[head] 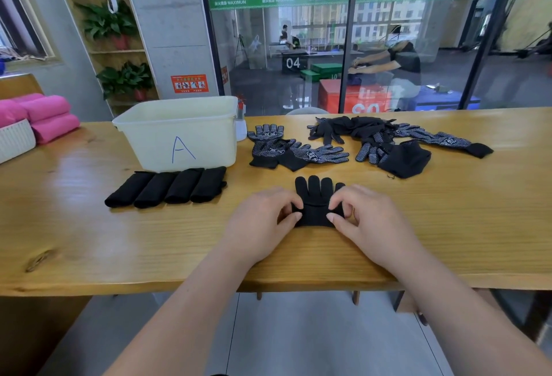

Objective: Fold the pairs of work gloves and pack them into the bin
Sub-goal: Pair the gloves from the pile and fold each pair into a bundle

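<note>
Wooden table point(89, 226) with bare wood open at the near left and near right. At near centre the left hand point(263, 220) and right hand point(367, 220) pinch a black glove point(316, 193), filling that spot. Four folded bundles point(167, 187) lie in a row just in front of the open-topped bin point(179, 133), barring a low approach from the front. Loose dotted gloves point(292, 151) beside the bin and a glove heap point(388, 139) further right crowd the far side. A narrow bare strip separates them from the black glove.
</note>
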`<state>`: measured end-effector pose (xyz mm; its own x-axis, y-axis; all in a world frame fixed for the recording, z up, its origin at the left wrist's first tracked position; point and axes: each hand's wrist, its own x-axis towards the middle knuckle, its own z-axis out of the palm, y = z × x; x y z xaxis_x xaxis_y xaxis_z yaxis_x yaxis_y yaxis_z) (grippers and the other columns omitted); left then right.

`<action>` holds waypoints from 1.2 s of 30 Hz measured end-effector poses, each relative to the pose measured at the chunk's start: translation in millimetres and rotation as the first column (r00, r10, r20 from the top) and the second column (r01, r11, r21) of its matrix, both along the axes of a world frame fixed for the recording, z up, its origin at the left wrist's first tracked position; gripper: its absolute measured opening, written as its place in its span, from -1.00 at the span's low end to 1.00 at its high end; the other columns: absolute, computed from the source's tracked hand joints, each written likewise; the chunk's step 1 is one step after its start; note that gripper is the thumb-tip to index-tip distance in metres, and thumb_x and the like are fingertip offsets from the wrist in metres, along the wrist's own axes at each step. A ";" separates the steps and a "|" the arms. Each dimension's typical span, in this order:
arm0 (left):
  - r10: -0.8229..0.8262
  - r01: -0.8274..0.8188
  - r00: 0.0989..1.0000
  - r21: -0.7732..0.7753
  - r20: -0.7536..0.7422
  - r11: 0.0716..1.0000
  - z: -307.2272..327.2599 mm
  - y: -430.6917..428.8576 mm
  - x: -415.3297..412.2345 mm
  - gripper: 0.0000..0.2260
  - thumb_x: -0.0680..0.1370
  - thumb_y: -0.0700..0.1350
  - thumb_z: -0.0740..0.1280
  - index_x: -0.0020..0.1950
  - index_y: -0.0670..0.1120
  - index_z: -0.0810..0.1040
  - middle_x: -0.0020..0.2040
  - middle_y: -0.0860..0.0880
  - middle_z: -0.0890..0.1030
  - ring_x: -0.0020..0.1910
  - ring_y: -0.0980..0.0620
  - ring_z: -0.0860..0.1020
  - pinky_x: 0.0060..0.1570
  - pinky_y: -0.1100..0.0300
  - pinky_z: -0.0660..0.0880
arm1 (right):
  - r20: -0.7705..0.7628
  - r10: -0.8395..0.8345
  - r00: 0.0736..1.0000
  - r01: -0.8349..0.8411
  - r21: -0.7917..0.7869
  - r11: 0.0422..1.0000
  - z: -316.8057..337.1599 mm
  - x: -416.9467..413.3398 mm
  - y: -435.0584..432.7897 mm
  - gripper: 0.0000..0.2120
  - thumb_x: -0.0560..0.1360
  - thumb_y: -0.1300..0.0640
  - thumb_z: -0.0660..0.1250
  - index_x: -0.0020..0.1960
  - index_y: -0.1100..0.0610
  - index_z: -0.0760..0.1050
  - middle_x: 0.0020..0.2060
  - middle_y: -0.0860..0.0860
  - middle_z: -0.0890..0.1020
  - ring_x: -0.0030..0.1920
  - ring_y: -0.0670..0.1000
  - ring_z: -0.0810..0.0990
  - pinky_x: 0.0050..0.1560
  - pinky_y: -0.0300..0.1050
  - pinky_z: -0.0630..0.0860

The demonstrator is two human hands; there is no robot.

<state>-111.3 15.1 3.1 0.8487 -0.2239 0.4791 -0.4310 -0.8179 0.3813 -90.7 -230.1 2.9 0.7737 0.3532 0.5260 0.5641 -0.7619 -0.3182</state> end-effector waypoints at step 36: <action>-0.002 -0.006 0.999 -0.174 -0.047 0.985 4.1 1.0 -5.8 -0.71 0.66 0.03 0.41 0.37 0.28 0.58 0.01 0.31 0.61 0.09 0.38 0.53 0.09 0.51 0.41 | -0.241 0.091 0.966 -0.016 0.299 0.954 2.6 6.2 -6.0 -0.78 0.58 -0.11 0.45 0.23 -0.23 0.61 -0.12 -0.29 0.72 -0.27 -0.09 0.57 -0.14 -0.16 0.51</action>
